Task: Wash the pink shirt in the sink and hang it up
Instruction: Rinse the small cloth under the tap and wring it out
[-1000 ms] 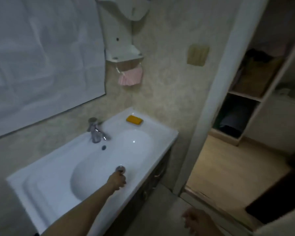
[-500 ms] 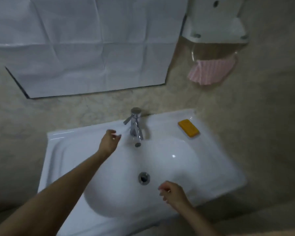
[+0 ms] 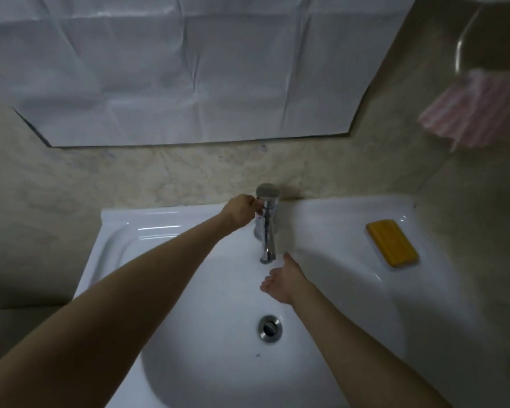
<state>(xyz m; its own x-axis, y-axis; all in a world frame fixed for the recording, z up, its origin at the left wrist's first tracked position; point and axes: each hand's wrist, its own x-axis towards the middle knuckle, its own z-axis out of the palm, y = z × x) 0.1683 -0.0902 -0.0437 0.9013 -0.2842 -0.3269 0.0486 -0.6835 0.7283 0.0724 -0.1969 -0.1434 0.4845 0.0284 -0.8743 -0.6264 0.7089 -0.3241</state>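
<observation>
The left arm reaches forward across the sink point(image 3: 124, 228), and the left hand point(image 3: 241, 212) grips the faucet point(image 3: 267, 222) at its top, fingers curled against the left side of the chrome cap (the part they close on is hidden by the hand). The right arm comes in from the lower right. The right hand point(image 3: 283, 279) hovers just below and beside the spout's end, fingers relaxed and loosely spread, holding nothing and touching nothing.

The sink is white and glossy, with a round metal drain point(image 3: 270, 327) in the bottom of the basin, between the two forearms. A yellow bar of soap point(image 3: 392, 242) lies on the sink's flat right ledge, well apart from both hands. Behind the faucet rises a beige marbled wall point(image 3: 159, 172), and above it hangs a creased white sheet point(image 3: 189, 69). At the upper right a pink striped cloth point(image 3: 477, 113) hangs against the wall, blurred; whether it is the shirt cannot be told.
</observation>
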